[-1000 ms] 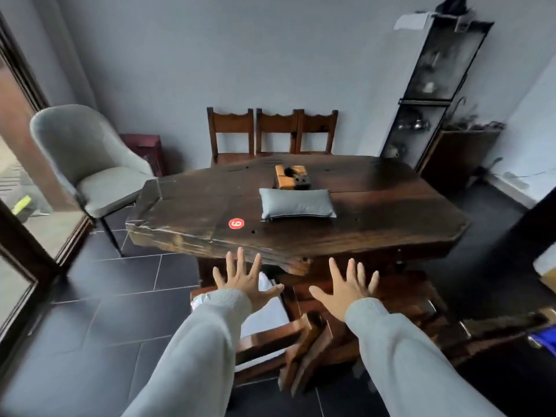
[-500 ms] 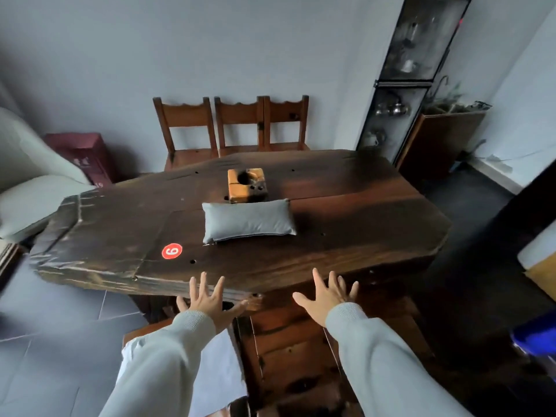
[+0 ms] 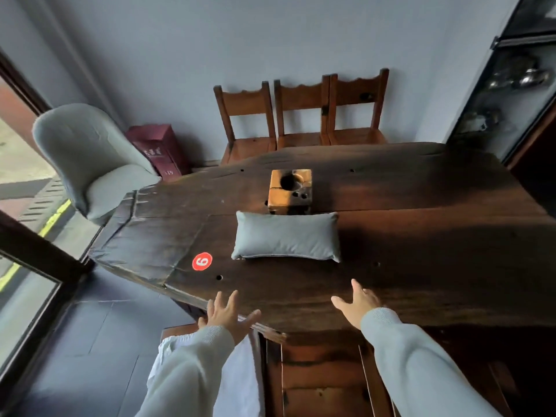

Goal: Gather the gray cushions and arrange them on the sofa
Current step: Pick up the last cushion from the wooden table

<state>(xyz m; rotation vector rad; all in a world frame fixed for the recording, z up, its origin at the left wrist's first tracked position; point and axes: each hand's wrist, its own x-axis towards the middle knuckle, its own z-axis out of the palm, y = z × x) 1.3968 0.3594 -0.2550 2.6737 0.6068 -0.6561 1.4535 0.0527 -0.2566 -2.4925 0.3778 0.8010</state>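
One gray rectangular cushion [image 3: 287, 236] lies flat in the middle of the dark wooden table [image 3: 421, 251]. My left hand [image 3: 228, 314] hovers at the table's near edge, fingers spread, holding nothing. My right hand [image 3: 358, 302] is over the tabletop, below and to the right of the cushion, also spread and empty. Both hands are short of the cushion and apart from it. No sofa is in view.
A wooden block with holes [image 3: 290, 191] sits just behind the cushion. A red round sticker [image 3: 202, 261] marks the table's left part. Three wooden chairs [image 3: 301, 115] line the far wall, a gray upholstered chair [image 3: 90, 158] stands left, a glass cabinet [image 3: 511, 85] right.
I have come closer to the table and the view has swung. Both hands have advanced toward the cushion, the right one now over the tabletop.
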